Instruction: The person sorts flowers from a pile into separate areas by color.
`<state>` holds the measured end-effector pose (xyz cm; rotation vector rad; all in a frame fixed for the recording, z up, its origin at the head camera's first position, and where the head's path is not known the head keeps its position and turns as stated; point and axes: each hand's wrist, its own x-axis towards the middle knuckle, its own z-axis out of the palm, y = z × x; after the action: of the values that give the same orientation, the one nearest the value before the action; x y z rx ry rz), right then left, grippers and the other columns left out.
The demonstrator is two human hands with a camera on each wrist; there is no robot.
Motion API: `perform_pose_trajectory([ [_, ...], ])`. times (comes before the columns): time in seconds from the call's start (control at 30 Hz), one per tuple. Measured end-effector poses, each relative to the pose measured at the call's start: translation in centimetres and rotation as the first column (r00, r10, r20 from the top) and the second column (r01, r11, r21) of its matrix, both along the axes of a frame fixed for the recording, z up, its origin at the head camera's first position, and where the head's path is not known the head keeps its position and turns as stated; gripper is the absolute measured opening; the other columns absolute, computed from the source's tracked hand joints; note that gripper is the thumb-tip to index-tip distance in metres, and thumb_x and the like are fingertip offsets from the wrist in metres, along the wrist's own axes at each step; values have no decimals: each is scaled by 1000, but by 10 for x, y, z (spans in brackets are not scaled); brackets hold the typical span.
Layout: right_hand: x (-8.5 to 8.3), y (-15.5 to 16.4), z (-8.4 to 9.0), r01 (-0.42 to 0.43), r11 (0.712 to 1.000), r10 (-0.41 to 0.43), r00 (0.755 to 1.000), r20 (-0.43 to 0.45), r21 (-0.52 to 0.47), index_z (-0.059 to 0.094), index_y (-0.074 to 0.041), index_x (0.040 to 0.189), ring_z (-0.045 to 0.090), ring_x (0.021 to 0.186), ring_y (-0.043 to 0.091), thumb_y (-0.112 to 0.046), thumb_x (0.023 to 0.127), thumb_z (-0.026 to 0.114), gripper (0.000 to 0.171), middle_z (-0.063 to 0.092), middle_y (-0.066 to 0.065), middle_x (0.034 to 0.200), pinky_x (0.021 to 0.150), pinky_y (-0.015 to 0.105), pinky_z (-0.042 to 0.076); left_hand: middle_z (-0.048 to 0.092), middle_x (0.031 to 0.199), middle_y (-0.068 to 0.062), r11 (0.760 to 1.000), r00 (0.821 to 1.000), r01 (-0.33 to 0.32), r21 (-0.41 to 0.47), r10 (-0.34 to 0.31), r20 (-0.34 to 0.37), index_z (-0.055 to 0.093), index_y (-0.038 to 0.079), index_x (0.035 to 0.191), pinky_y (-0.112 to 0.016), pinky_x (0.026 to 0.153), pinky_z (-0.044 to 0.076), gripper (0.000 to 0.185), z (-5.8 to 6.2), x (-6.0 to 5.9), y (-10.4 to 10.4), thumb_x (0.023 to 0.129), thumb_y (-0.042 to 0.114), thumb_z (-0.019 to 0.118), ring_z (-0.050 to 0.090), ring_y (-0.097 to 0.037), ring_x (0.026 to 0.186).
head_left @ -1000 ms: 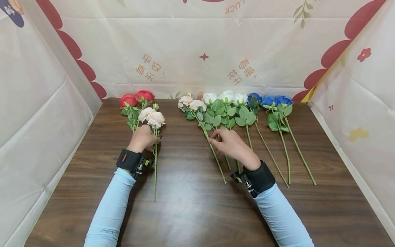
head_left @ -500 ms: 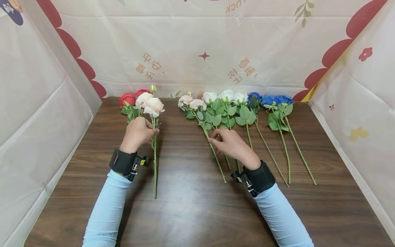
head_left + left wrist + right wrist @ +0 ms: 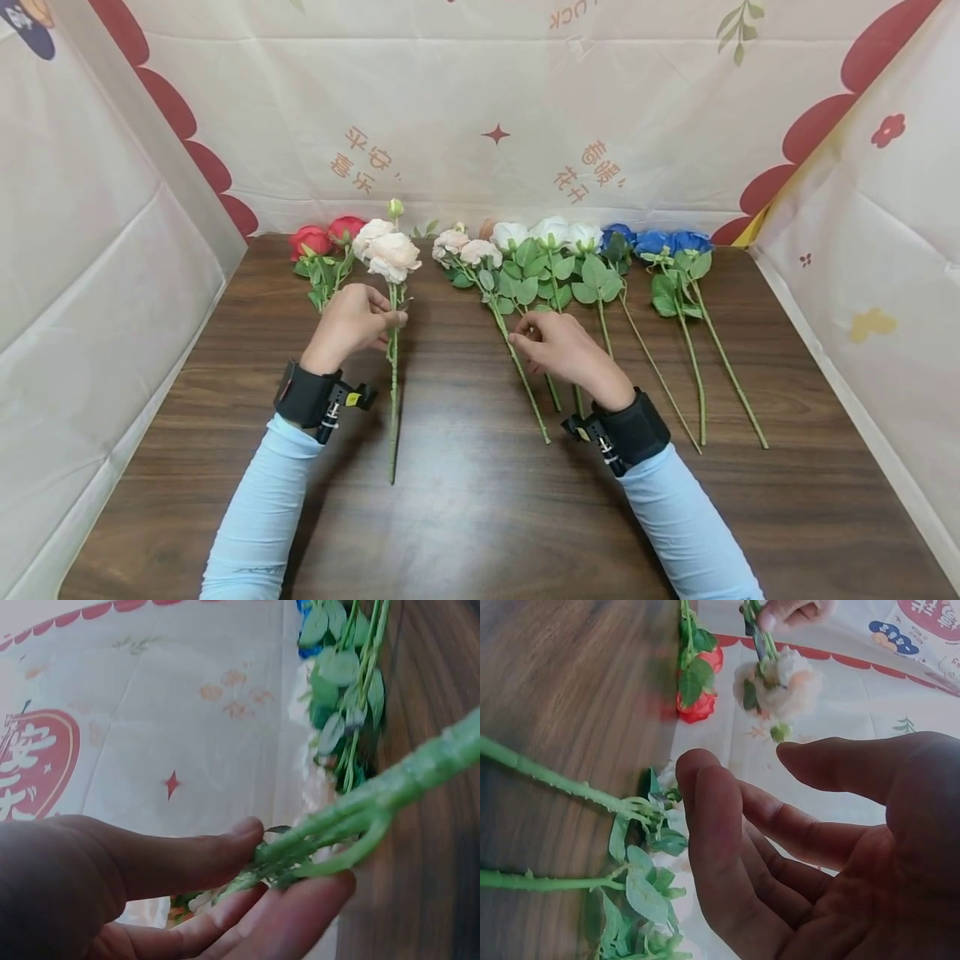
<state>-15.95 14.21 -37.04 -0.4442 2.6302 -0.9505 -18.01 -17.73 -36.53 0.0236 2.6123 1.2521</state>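
My left hand pinches the green stem of a pale pink artificial peony spray, with two blooms and a bud at the top. In the left wrist view, thumb and fingers close around the branching stem, which slants up to the right. My right hand hovers over the stems at the middle, its fingers loosely bent with a gap to the thumb and nothing between them, as the right wrist view shows. Beside its fingertips lies another pale pink peony spray. Two red roses lie behind the left hand.
Right of the middle, white roses and blue roses lie in a row along the back of the brown wooden table, stems toward me. A printed cloth walls the back and sides.
My left hand has raised the pale pink peony spray off the table, first drifting left, then right, and its blooms now stand farther back. The right hand has stayed nearly still.
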Motion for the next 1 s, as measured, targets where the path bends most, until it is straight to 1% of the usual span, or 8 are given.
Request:
perform_pose_trajectory([
  [0.13, 3, -7, -2, -20, 999, 21, 999, 24, -31, 68, -5, 117, 76, 76, 31, -29, 106, 58, 28, 76, 16, 95, 61, 32, 59, 78, 95, -17, 996, 1000, 18, 84, -18, -2, 69, 1, 108, -47, 75, 64, 26, -4, 3, 16, 96, 23, 75, 78, -36, 76],
  [0.23, 8, -16, -4, -30, 998, 32, 999, 34, -52, 68, -6, 114, 75, 73, 31, -28, 106, 58, 25, 76, 17, 91, 59, 32, 59, 77, 95, -17, 986, 1000, 20, 163, -21, 0, 69, 0, 108, -47, 72, 64, 26, -6, 6, 31, 95, 21, 77, 78, -37, 75],
  [0.33, 13, -28, -7, -42, 997, 44, 999, 28, -70, 69, -7, 112, 74, 68, 29, -30, 106, 59, 26, 76, 16, 88, 58, 31, 58, 76, 96, -17, 966, 1000, 13, 260, -16, 12, 68, -1, 107, -50, 74, 64, 26, -8, 10, 47, 93, 19, 78, 77, -34, 74],
  [0.47, 21, -44, -10, -73, 992, 76, 997, 22, -104, 71, -7, 107, 74, 64, 29, -34, 105, 60, 29, 76, 15, 82, 57, 32, 58, 76, 96, -19, 939, 1000, 11, 344, -5, -19, 68, -2, 105, -47, 70, 64, 25, -10, 19, 64, 93, 16, 79, 76, -26, 68],
  [0.57, 27, -53, -11, -82, 988, 85, 996, 12, -130, 71, -7, 99, 72, 61, 28, -31, 104, 63, 26, 74, 12, 76, 55, 32, 57, 75, 95, -18, 947, 996, 22, 322, 8, -92, 69, -1, 102, -43, 65, 64, 24, -10, 25, 74, 92, 17, 80, 75, -21, 63],
  [0.7, 32, -57, -10, -72, 984, 72, 997, -6, -161, 70, -8, 90, 70, 57, 22, -22, 103, 64, 20, 73, 11, 73, 53, 31, 56, 76, 93, -16, 960, 987, 27, 278, 19, -162, 70, 2, 100, -39, 62, 63, 24, -8, 31, 81, 91, 21, 82, 75, -19, 60],
  [0.83, 35, -58, -10, -71, 979, 69, 997, -19, -190, 69, -9, 87, 69, 56, 21, -17, 103, 64, 19, 72, 11, 71, 51, 30, 56, 77, 91, -14, 963, 982, 32, 269, 20, -189, 70, 2, 100, -34, 58, 62, 25, -8, 33, 83, 91, 23, 82, 75, -18, 59],
  [1.0, 36, -59, -11, -65, 974, 58, 998, -35, -217, 68, -9, 85, 69, 56, 23, -15, 104, 63, 20, 70, 10, 66, 50, 30, 56, 76, 90, -13, 965, 976, 28, 259, 30, -216, 70, 3, 101, -35, 60, 62, 26, -7, 35, 82, 90, 24, 82, 74, -17, 59],
])
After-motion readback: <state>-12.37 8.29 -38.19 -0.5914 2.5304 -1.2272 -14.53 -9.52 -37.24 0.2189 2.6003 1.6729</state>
